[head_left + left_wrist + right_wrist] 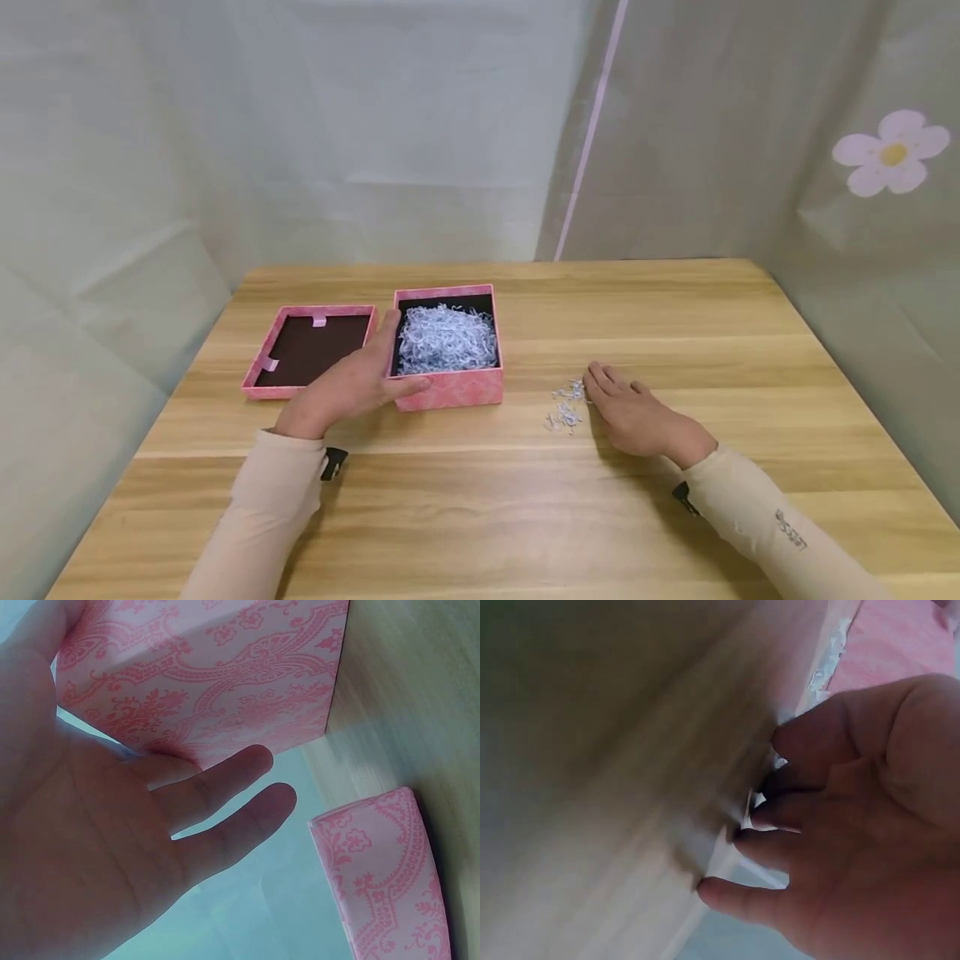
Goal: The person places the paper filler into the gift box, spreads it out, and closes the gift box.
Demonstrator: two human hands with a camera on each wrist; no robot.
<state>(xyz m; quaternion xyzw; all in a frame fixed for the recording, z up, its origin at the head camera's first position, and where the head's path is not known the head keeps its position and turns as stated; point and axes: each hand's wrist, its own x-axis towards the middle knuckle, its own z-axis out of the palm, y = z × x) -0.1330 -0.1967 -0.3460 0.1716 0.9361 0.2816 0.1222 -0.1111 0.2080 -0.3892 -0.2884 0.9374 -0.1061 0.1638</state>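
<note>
My left hand (348,385) rests against the near left corner of an open pink patterned box (457,390). Its thumb lies along the front wall and its fingers reach up the left side; two fingers (225,791) extend apart from the box in the left wrist view. White-blue shredded paper (450,337) fills the box inside its dark lining. On the wooden table to the right, my right hand (630,415) touches the surface with its fingertips, beside a small scatter of loose paper shreds (566,415). The right wrist view shows these fingers slightly bent, with no shreds visibly pinched.
Left of the box lies its pink lid (255,392), inside up, with a dark lining and two small pink ribbon tabs. Pale fabric hangs behind the wooden table (487,508) and on both sides, with a flower (892,154) on the right.
</note>
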